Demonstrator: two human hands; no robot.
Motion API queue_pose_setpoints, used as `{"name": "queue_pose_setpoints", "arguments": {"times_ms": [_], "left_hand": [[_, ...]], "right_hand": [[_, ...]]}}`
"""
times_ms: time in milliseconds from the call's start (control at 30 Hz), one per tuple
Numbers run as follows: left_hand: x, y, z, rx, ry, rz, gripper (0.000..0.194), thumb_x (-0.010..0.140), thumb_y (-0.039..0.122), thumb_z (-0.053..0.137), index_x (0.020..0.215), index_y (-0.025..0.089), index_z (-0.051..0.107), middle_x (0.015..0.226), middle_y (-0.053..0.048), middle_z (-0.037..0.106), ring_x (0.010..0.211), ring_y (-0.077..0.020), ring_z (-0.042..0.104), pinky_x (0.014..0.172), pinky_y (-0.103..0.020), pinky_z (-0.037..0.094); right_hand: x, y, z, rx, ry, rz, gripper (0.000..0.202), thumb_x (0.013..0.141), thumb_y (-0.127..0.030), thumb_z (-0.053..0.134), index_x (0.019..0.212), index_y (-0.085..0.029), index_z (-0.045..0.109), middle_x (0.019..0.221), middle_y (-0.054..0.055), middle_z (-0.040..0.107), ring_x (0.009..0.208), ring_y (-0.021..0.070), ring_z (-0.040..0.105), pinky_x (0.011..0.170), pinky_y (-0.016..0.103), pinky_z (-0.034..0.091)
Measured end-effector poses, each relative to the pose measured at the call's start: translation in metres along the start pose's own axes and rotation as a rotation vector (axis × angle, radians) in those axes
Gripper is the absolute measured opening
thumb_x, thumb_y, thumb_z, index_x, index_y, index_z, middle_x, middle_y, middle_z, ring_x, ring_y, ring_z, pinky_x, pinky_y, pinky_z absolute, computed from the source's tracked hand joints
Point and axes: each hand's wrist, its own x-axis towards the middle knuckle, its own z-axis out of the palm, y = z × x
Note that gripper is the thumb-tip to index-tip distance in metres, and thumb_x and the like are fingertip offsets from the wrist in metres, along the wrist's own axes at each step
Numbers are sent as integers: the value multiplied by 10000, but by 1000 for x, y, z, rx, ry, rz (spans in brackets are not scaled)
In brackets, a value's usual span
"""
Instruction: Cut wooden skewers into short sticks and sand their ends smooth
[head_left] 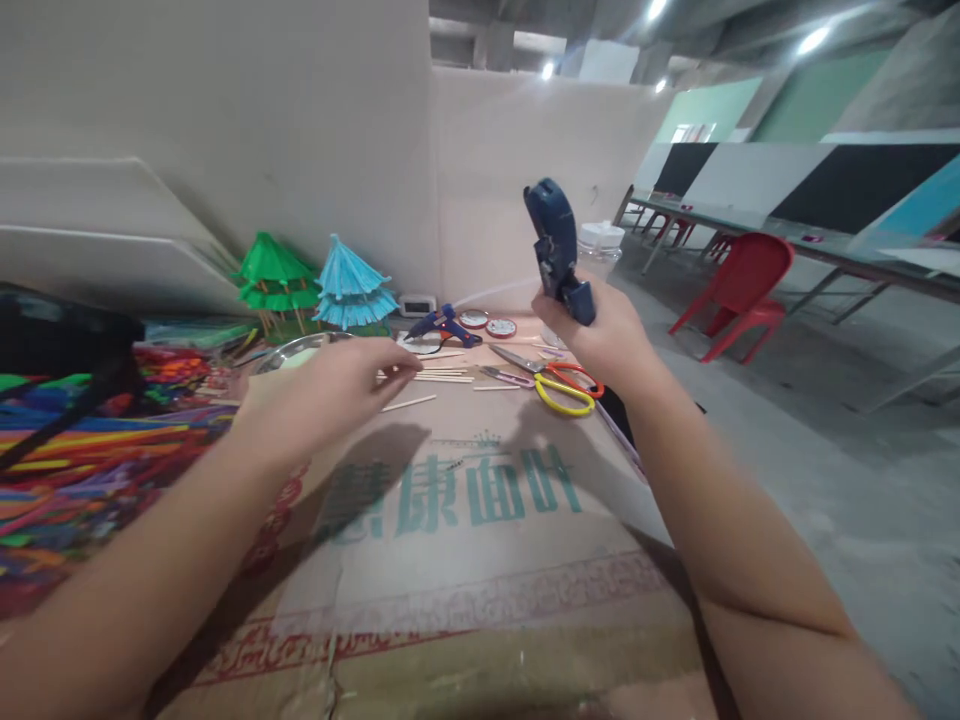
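Note:
My right hand (604, 335) is raised at the right of the cardboard sheet (450, 580), with its fingers wrapped around a dark blue stapler (555, 240) that stands up on end. My left hand (345, 375) hovers over the far left part of the cardboard. Its fingertips are pressed together close to several thin wooden sticks (442, 375), and what they hold, if anything, is hidden. Between the hands lie scissors (566, 392) with one yellow and one red handle. Behind them a blue glue gun (442, 325) rests on its side.
Green (277, 275) and light blue (354, 285) paper-roofed models stand against the wall. Colourful craft strips (90, 470) are heaped at the left, beside a metal dish (300, 350). Two small round red-rimmed tins (500, 327) sit at the back. A red chair (739, 285) is off to the right.

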Motion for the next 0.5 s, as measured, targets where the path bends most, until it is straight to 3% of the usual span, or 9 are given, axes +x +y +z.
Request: {"name": "queue_pose_setpoints", "arguments": {"times_ms": [67,200,400,500], "left_hand": [[19,-7,31,53,-116,-35,231,898,236,546,977,215,763,997,-42,771,859,-222,700,743,-312,527],[36,-6,81,75,-146,-34,205,894,237,571,898,166,764,960,-103,759,907,-265,690,793,-347,518],[58,36,119,44,-125,117,174,920,285,629,982,151,721,1085,-107,707,1075,-245,631,970,-384,484],[76,47,139,35,-112,173,180,958,304,618,983,138,685,1056,-74,693,1083,-232,627,988,-452,478]], "right_hand": [[4,3,8,35,-9,16,288,857,-513,610,845,-225,610,745,20,640,708,211,572,659,318,417],[-16,18,29,120,-62,61,295,841,-510,612,850,-215,603,761,36,660,715,228,591,674,347,454],[-94,50,34,286,9,136,204,911,-452,565,866,-259,614,895,81,692,828,262,654,801,429,529],[-116,63,31,323,59,199,235,915,-492,556,906,-263,609,901,84,687,870,272,658,868,467,532]]}}
